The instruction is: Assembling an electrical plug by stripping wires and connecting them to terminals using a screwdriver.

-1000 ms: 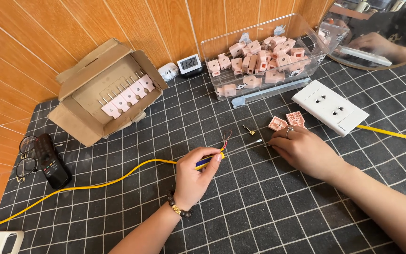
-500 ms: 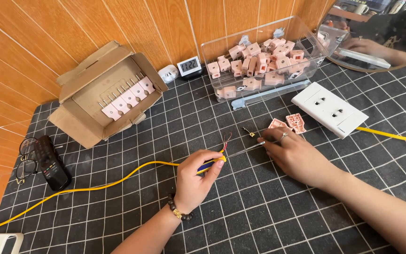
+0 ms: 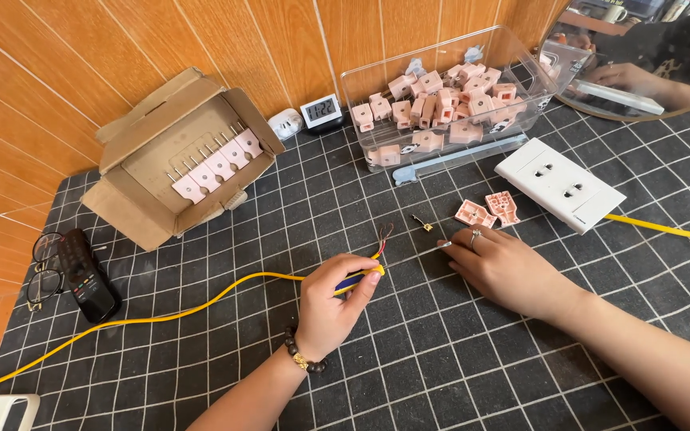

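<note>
My left hand (image 3: 331, 307) grips the end of a yellow cable (image 3: 193, 307), and a blue-handled tool shows between its fingers. Bare copper strands (image 3: 383, 236) stick out of the cable just past my fingertips. My right hand (image 3: 505, 267) rests palm down on the black grid mat with its fingers spread, holding nothing. Its fingertips lie close to two pink plug halves (image 3: 489, 211) and a small brass part (image 3: 422, 223). A white double socket plate (image 3: 561, 183) lies just beyond, with a second yellow cable (image 3: 664, 230) running off to the right.
An open cardboard box (image 3: 177, 164) with pink plugs stands at the back left. A clear plastic bin (image 3: 450, 100) of pink plug parts is at the back middle, a small digital clock (image 3: 322, 109) beside it. Glasses and a black remote (image 3: 85, 275) lie far left. A round mirror (image 3: 640, 56) leans at the top right.
My right hand has drawn back slightly from the pink plug halves and flattened on the mat. The left hand holds the cable as before.
</note>
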